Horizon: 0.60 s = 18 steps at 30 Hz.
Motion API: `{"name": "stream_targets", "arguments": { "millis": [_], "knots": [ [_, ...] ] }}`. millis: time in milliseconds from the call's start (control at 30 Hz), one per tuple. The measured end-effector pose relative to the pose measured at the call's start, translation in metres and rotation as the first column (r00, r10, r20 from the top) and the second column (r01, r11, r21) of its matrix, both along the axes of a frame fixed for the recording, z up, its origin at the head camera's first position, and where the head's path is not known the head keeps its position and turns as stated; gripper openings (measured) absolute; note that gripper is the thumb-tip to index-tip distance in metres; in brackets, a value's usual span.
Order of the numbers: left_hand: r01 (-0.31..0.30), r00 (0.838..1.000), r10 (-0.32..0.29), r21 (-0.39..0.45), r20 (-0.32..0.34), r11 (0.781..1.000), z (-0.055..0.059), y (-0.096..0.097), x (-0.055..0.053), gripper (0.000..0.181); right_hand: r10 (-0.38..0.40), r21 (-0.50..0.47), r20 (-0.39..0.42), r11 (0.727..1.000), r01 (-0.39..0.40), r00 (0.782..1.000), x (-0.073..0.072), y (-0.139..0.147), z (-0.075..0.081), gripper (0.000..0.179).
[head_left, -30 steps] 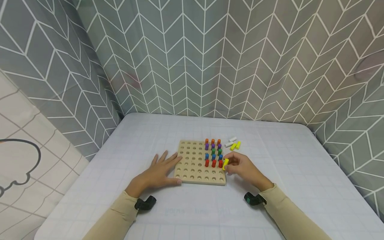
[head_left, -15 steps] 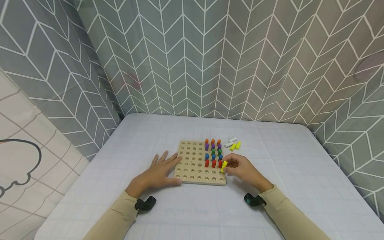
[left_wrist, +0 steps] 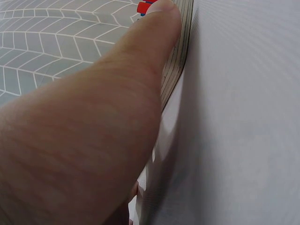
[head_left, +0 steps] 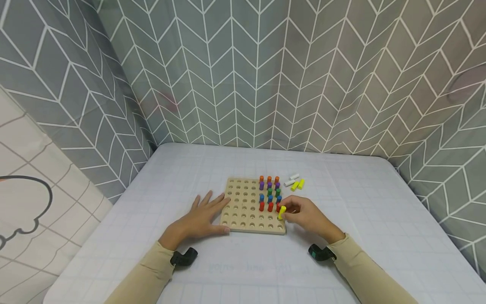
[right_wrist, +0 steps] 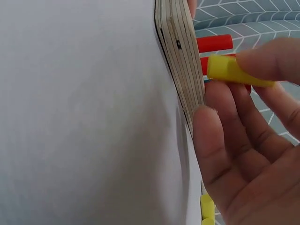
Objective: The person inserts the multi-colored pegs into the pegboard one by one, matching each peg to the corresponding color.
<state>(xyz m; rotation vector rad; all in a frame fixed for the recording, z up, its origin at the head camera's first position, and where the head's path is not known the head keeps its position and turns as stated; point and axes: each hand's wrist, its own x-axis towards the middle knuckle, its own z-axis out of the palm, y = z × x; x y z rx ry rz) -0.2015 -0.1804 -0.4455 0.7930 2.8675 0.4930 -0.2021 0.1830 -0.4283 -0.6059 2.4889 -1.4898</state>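
A square wooden pegboard (head_left: 243,214) with rows of holes lies on the table. Between thumb and forefinger, my right hand (head_left: 306,214) pinches a yellow peg (head_left: 282,213) over the board's right edge, just in front of the red pegs (head_left: 270,207). In the right wrist view the yellow peg (right_wrist: 234,71) is a little above the board surface, its lower end apart from the wood. My left hand (head_left: 201,217) lies with fingers spread, its fingertips and thumb touching the board's left edge; the left wrist view shows the thumb (left_wrist: 157,35) against the board's side.
Blue pegs (head_left: 270,199), green pegs (head_left: 278,192), purple pegs (head_left: 269,185) and orange pegs (head_left: 269,179) stand in the board's right columns. Behind the right hand, two loose yellow pegs (head_left: 294,186) and two white pegs (head_left: 290,183) lie on the white tabletop (head_left: 360,202).
My right hand has shifted slightly left and toward the near side, bringing the yellow peg from beside the board to over its edge, now more upright. The left hand stays put.
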Motion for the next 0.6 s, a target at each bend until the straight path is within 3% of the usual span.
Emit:
{"name": "stream_targets", "arguments": {
  "millis": [600],
  "knots": [
    [-0.008,1.0,0.008,0.008,0.006,1.0,0.0007,0.0004,-0.0004,0.104,0.048,0.06,-0.091,0.997,-0.043,0.995,0.0003,-0.0007,0.0029,0.027]
  ]
}}
